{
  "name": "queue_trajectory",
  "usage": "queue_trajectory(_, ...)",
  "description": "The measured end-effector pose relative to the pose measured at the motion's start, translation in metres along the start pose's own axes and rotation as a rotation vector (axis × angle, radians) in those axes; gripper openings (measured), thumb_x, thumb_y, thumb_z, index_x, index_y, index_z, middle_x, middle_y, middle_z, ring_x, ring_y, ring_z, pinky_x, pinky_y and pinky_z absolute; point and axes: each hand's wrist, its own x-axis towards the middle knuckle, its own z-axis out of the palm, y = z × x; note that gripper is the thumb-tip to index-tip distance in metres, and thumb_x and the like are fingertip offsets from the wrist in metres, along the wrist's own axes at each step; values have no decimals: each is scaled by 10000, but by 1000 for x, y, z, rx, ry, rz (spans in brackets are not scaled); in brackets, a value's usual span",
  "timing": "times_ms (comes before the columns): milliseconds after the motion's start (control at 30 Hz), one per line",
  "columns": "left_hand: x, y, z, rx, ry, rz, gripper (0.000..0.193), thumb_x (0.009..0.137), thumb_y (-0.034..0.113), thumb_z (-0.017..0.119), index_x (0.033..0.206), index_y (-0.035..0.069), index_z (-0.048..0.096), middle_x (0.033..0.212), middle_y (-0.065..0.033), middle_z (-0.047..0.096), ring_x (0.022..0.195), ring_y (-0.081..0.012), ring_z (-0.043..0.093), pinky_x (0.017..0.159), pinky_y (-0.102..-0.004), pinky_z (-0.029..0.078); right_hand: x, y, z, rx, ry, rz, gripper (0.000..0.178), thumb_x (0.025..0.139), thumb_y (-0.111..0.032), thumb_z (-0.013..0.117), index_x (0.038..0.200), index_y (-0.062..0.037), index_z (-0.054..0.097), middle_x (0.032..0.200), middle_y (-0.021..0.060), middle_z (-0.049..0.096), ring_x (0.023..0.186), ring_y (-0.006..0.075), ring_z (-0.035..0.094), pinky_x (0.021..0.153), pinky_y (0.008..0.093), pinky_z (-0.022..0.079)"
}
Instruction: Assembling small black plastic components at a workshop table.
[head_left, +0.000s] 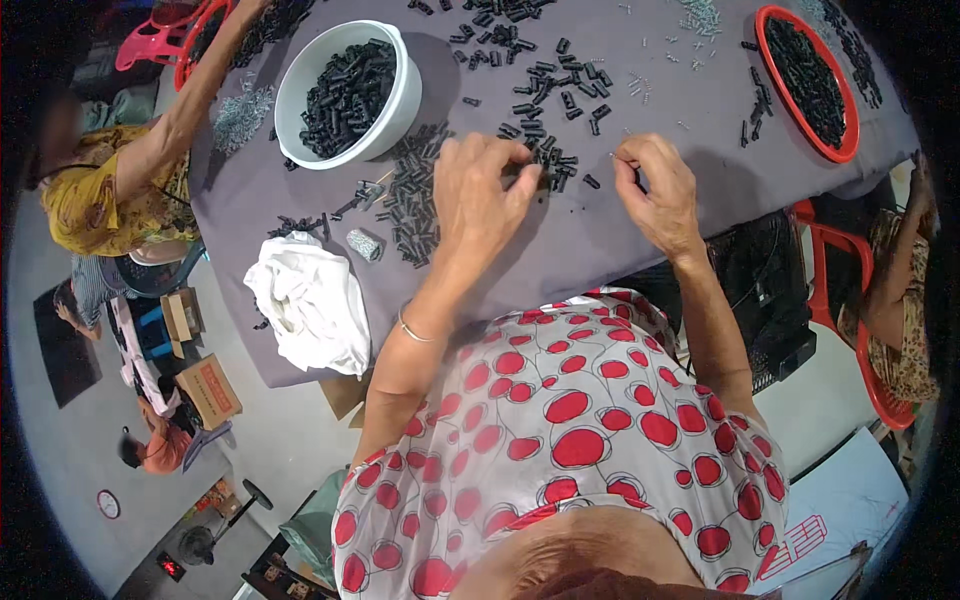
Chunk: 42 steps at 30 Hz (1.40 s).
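My left hand (478, 192) is over the grey-covered table, at the edge of a cluster of small black plastic pieces (556, 163). Its fingers are bent, with a gap between thumb and forefinger, and the black pieces lie just past the tips. My right hand (657, 190) is a little to the right, thumb and forefinger pinched together. A tiny pale speck shows at those fingertips, too small to name. One loose black piece (592, 181) lies between the hands. Left of my left hand spreads a dense heap of black pieces (412, 205).
A white tub (405, 110) and a red basket (848, 120) hold black pieces. Small silver parts (700, 18) lie scattered at the far side. A white cloth (308, 305) and a silvery roll-shaped thing (364, 244) lie at left. Another person's arm (190, 120) reaches across the far left.
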Motion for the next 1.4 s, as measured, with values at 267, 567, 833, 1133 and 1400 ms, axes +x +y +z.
queue_trajectory(267, 7, -7, -10, 32, 72, -31, 102, 699, 127, 718, 778, 79, 674, 790, -60, 592, 793, -243, 513, 723, -343, 416, 3, -1, -2, 11, -1, -66, 195, 672, 58, 616, 822, -45, 545, 784, 87, 552, 734, 275, 553, 658, 368, 427)
queue_trajectory(567, 18, -4, -1, 53, 31, 16, 122, 694, 172, 725, 786, 98, 694, 780, -63, 593, 774, -256, 516, 710, -364, 412, 2, 0, -1, 8, 4, -57, 199, 666, 62, 617, 816, -47, 545, 785, 90, 552, 744, 282, 560, 669, 370, 434)
queue_trajectory(833, 19, 0, 3, 62, 53, 113, 155, 713, 102, 729, 849, 52, 676, 846, -45, 621, 745, -207, 537, 686, -321, 435, 3, -1, -2, 26, 17, -35, 199, 673, 67, 619, 824, -46, 557, 775, 87, 559, 730, 278, 565, 643, 367, 451)
queue_trajectory(1133, -19, 5, -15, -1266, -140, -551, 189, 774, -8, 699, 931, 5, 594, 852, -44, 641, 692, -75, 582, 645, -197, 482, 3, -2, -6, 46, -1, 66, 168, 719, 53, 614, 847, -50, 577, 812, 77, 589, 700, 256, 568, 617, 333, 471)
queue_trajectory(1400, -36, 7, -13, -1298, -131, -479, 152, 805, 6, 676, 935, 3, 597, 846, -6, 602, 737, -72, 559, 647, -209, 466, 2, -2, -3, -19, -32, 43, 124, 751, 5, 620, 852, -61, 590, 817, 81, 598, 708, 261, 591, 613, 333, 481)
